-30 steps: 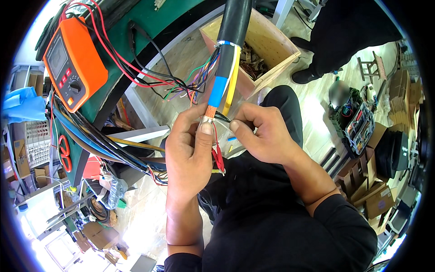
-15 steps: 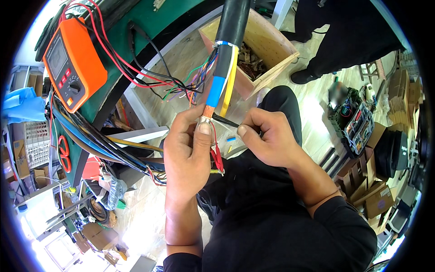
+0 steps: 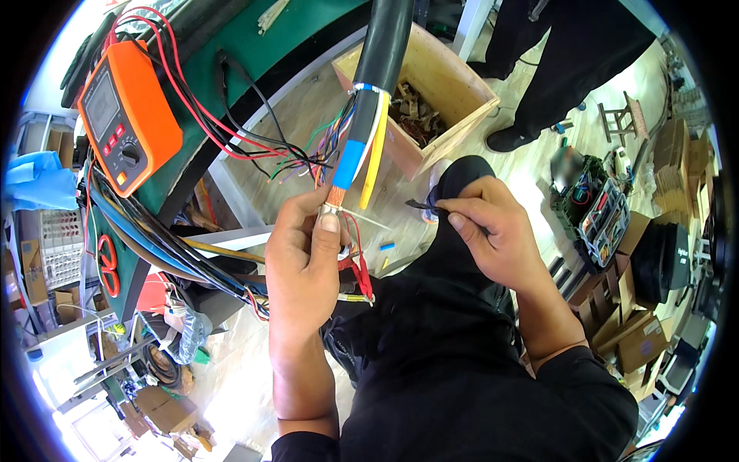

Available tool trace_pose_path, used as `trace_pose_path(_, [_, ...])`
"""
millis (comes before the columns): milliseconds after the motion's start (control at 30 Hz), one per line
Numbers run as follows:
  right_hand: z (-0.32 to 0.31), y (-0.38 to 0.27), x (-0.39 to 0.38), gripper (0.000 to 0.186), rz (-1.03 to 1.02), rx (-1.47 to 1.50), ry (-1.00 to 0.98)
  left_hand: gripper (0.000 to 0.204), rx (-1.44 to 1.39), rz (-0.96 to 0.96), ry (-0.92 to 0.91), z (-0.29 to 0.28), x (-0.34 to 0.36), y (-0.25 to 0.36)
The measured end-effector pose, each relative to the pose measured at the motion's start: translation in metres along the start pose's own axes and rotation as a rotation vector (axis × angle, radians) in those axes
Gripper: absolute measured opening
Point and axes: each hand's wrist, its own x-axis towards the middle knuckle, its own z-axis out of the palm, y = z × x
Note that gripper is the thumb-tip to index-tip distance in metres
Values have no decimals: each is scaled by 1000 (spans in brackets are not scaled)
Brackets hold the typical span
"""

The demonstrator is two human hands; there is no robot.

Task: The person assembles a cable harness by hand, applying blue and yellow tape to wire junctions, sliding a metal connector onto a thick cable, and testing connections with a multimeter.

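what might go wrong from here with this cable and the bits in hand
The exposed copper might fray if the left hand shifts its grip beside it. The red clip near that hand could get knocked. The black strip, pinched in the right hand with one end free, may slip or catch.

The green table (image 3: 312, 21) carries an orange meter (image 3: 146, 146), its red and black leads trailing across the top, a black clip (image 3: 223, 63) and a few thin white strips (image 3: 272, 15); red scissor handles (image 3: 109, 266) show at its left end. On the pale floor (image 3: 539, 181) stand an open wooden box (image 3: 450, 100), a small wooden stool (image 3: 636, 117), an open tool case (image 3: 604, 219) and cardboard boxes (image 3: 643, 340).
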Motion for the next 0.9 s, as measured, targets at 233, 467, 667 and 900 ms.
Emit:
trace_pose_path(233, [-12, 35, -37, 14, 225, -99, -6, 25, 50, 67, -30, -3, 0, 7])
trace_pose_path(467, [-38, 107, -81, 14, 627, -204, -46, 23, 4, 81, -11, -4, 1, -1])
trace_pose_path(667, [-50, 161, -128, 22, 697, -423, -146, 24, 24, 120, -37, -7, 2, -5])
trace_pose_path(900, [-32, 185, -142, 20, 519, -590, -79, 27, -7, 164, -28, -8, -1, -16])
